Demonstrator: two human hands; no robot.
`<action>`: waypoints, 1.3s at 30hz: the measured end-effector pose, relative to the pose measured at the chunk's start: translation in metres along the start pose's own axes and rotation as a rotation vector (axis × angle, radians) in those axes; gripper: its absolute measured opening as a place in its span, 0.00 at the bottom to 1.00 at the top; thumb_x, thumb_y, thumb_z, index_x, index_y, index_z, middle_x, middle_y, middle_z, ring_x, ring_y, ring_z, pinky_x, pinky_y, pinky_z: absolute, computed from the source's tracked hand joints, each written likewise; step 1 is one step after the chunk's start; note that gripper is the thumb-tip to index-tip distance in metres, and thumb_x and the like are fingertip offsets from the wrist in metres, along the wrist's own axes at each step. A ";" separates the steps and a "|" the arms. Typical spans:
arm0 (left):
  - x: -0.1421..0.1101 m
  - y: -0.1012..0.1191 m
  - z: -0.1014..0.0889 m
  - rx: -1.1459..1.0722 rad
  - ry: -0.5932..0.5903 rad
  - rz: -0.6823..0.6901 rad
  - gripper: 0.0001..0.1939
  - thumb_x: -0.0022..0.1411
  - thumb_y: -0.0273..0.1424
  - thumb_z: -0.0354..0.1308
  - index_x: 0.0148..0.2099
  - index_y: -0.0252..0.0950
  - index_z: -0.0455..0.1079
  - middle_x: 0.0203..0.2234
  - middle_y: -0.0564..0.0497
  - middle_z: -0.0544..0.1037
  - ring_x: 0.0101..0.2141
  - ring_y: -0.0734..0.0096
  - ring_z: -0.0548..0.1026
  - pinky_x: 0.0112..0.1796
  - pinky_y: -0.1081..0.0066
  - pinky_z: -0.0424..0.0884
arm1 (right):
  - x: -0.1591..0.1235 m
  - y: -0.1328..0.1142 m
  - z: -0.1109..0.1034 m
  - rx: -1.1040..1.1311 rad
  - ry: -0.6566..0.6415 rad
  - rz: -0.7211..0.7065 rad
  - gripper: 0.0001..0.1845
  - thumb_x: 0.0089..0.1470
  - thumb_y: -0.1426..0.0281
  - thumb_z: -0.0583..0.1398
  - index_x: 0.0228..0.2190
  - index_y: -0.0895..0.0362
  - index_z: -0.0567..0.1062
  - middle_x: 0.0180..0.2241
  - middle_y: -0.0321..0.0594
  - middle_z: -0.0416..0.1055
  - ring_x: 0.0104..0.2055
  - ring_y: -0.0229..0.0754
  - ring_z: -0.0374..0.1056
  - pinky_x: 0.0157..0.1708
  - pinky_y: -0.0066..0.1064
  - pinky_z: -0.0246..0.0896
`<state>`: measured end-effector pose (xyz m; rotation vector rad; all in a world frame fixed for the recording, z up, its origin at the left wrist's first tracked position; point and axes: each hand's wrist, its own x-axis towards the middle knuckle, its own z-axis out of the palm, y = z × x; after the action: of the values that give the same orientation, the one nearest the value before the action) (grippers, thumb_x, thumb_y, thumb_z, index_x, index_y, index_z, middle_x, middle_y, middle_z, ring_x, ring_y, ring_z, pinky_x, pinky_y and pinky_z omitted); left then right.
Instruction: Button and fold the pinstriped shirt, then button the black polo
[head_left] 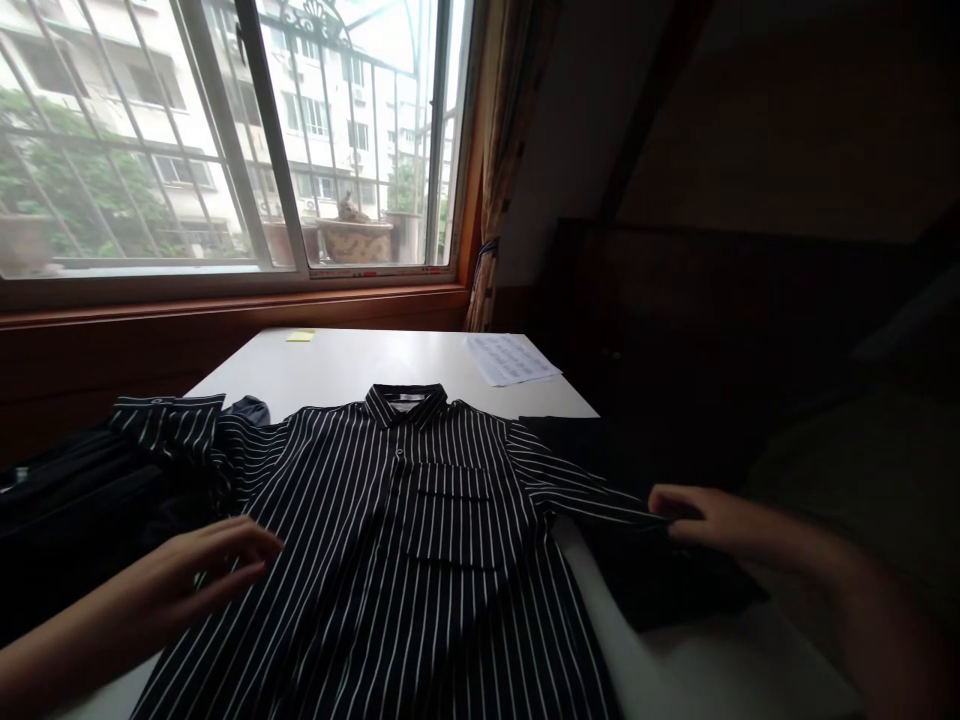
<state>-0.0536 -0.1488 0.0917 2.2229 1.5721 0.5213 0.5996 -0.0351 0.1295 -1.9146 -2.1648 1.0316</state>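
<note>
A black shirt with white stripes (pixel 345 520) lies spread face up on the table, its collar toward the window and its buttoned front and chest pocket showing. At the right, my right hand (pixel 705 518) pinches the end of one sleeve (pixel 577 485), which is drawn out sideways. My left hand (pixel 217 570) is over the shirt's left side, fingers stretched and thumb apart, with nothing in it. Whether it touches the cloth I cannot tell. The other sleeve (pixel 251 450) reaches left, toward a bunched pile of dark clothes.
Under the shirt is a white table (pixel 360 355). Dark clothes (pixel 82 500) are heaped at the left, and dark cloth (pixel 660 580) lies beneath the right sleeve. Printed sheets (pixel 511 358) and a yellow sticky note (pixel 301 336) lie at the far end, below a barred window.
</note>
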 end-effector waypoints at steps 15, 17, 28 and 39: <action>0.165 -0.099 0.058 0.467 0.102 -0.260 0.31 0.70 0.48 0.39 0.70 0.45 0.54 0.70 0.47 0.53 0.68 0.47 0.49 0.62 0.40 0.48 | 0.046 -0.014 0.042 -0.085 0.011 0.037 0.33 0.41 0.50 0.68 0.45 0.55 0.75 0.42 0.44 0.77 0.44 0.51 0.73 0.42 0.32 0.66; 0.163 -0.113 0.055 0.470 0.089 -0.288 0.32 0.69 0.50 0.38 0.71 0.46 0.51 0.70 0.48 0.50 0.68 0.47 0.48 0.62 0.40 0.47 | 0.042 -0.013 0.045 -0.080 -0.036 0.074 0.31 0.37 0.52 0.70 0.42 0.56 0.76 0.43 0.43 0.77 0.46 0.52 0.73 0.43 0.33 0.66; 0.156 -0.131 0.048 0.486 0.069 -0.350 0.35 0.68 0.52 0.37 0.71 0.45 0.50 0.71 0.47 0.48 0.69 0.46 0.46 0.63 0.42 0.45 | 0.021 0.005 -0.036 0.032 0.301 0.045 0.19 0.42 0.58 0.65 0.36 0.55 0.76 0.37 0.42 0.78 0.43 0.54 0.74 0.40 0.35 0.68; 0.156 -0.130 0.052 0.437 0.013 -0.399 0.36 0.65 0.57 0.41 0.71 0.53 0.48 0.72 0.48 0.42 0.69 0.37 0.40 0.60 0.31 0.41 | 0.043 0.013 -0.016 -0.044 0.161 0.159 0.33 0.38 0.53 0.67 0.46 0.55 0.77 0.40 0.45 0.78 0.43 0.54 0.75 0.42 0.39 0.69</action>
<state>-0.0845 0.0353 -0.0040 2.0936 2.2364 0.0785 0.6088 0.0105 0.1196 -2.1379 -1.9929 0.8243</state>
